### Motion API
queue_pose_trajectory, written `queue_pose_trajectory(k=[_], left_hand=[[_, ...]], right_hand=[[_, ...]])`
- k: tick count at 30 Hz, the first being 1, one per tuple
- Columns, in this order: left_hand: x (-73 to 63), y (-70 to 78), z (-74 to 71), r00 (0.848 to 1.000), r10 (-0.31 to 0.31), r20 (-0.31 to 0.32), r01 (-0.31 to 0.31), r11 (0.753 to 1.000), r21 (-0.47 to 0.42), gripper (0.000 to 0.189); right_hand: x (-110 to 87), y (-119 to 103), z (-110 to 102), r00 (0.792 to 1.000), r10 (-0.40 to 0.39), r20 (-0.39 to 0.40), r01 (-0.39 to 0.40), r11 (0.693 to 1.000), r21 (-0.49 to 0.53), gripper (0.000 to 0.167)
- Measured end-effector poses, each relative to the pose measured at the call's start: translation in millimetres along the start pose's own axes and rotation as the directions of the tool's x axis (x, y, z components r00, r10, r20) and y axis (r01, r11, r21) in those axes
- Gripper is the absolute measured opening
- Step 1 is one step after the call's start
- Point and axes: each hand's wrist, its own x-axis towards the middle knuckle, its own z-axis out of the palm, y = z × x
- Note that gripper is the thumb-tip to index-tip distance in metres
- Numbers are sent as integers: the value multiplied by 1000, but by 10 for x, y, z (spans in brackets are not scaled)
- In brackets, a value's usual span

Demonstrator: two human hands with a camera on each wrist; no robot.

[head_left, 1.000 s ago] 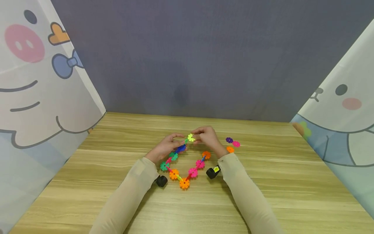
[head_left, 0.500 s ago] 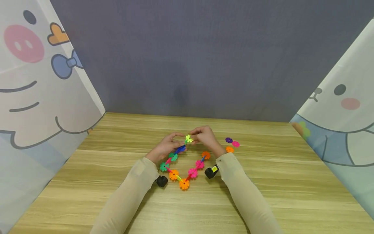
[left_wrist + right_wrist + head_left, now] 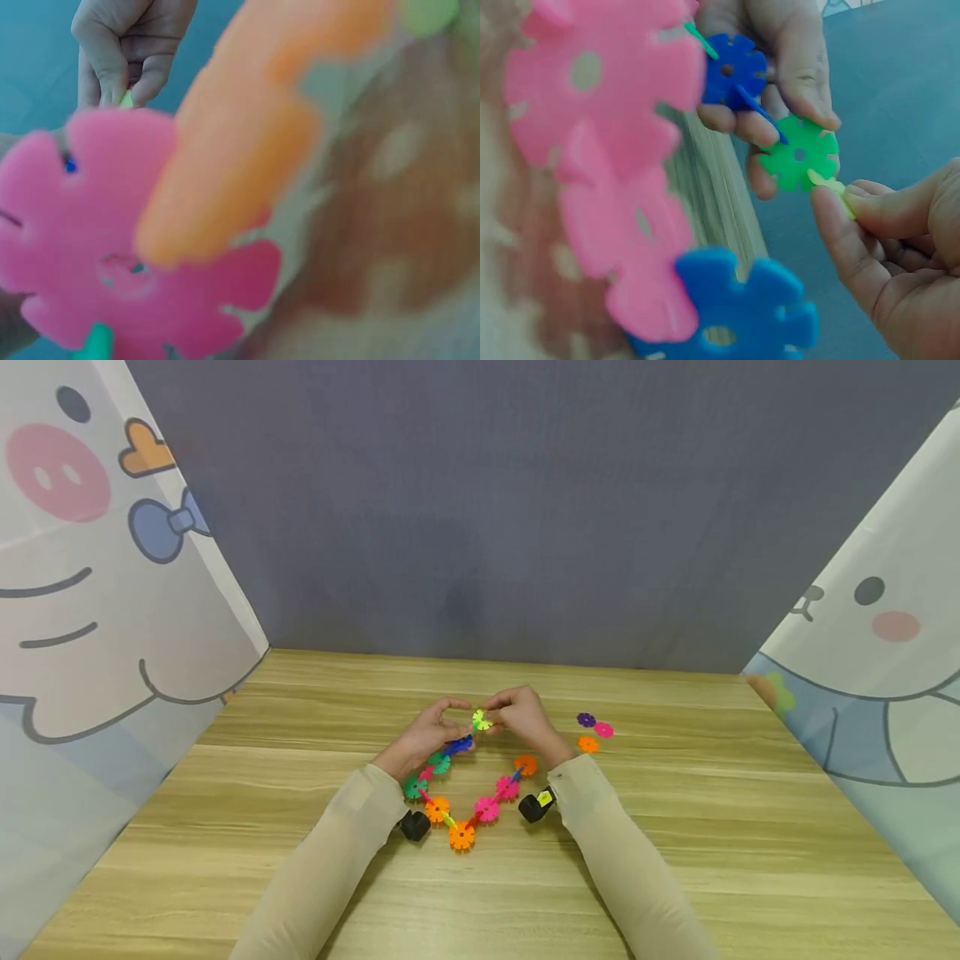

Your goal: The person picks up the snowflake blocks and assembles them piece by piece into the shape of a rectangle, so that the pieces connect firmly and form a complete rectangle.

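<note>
A chain of flower-shaped, notched plastic discs [image 3: 461,837] hangs in a V below both hands. My left hand [image 3: 429,735] pinches its left end, with the green disc [image 3: 801,154] and the blue disc [image 3: 733,71] at the fingers. Between thumb and forefinger, my right hand [image 3: 525,718] holds a yellow disc [image 3: 481,720], its edge meeting the green disc's rim. An orange disc [image 3: 527,765] forms the chain's other end, below the right wrist. Close to the lens, a pink disc [image 3: 97,225] covers much of the left wrist view.
Right of the right hand lie three loose discs on the wooden table [image 3: 675,827]: purple [image 3: 586,720], pink [image 3: 603,729] and orange [image 3: 588,744]. A grey panel [image 3: 495,510] stands behind the table, with cartoon-printed curtains [image 3: 112,568] at the sides.
The right hand has brought the yellow disc slightly left and down, against the green disc. The lower chain has swung a little left. The left hand has barely moved.
</note>
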Motion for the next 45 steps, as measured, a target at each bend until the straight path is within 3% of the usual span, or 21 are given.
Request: queue_pose_trajectory(k=[9,16,22,32,39,45], left_hand=[[-12,-20,-29,999,-26,35,27,1000,-13,51],[3,-35,-13,998,-61,23,62,998,-10,56],[18,-48,-4,998,-34,59,36,999,-19,56],[-4,-66,-71,998,-40,52,44,997,-60,54],[-45,-76,-105,998,-38,40,41,996,-74,55],[-66,-67,-104,999,-34,32,37,995,-94,55]], right_hand=[[-6,22,24,1000,-18,18,19,999,-36,18],[-6,51,-13,999,-40,32,41,999,-34,24],[-22,85,-86,994,-97,44,99,995,-28,26],[-118,162,-448,996,-89,12,90,995,-45,35],[-214,253,-770,993,-121,7,120,976,-182,34],[-320,342,-1068,992,-124,-10,113,936,-335,32]])
